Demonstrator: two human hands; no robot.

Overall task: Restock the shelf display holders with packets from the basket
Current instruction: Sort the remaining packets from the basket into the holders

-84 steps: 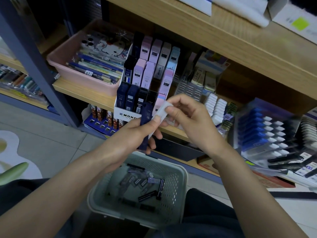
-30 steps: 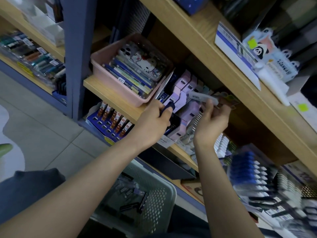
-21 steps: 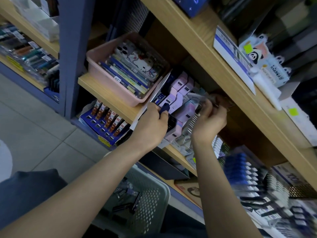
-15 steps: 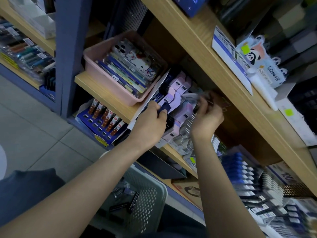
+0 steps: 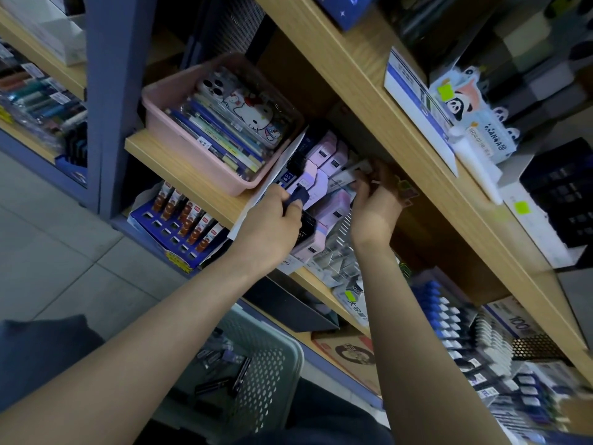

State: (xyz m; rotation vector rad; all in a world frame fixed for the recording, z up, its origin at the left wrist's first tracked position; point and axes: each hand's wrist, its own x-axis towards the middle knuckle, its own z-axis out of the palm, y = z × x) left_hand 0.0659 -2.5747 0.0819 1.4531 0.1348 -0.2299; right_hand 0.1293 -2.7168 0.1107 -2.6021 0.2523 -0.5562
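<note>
Two packets are up at the shelf, one in each of our hands. Our left hand pinches a dark blue packet between thumb and curled fingers. Its long side points up and away, right at the slots of the holder just ahead. Our right hand is higher and deeper in, pinching a pale packet that lies almost flat. We think the blue one slides in next. More packets wait in the basket below.
</note>
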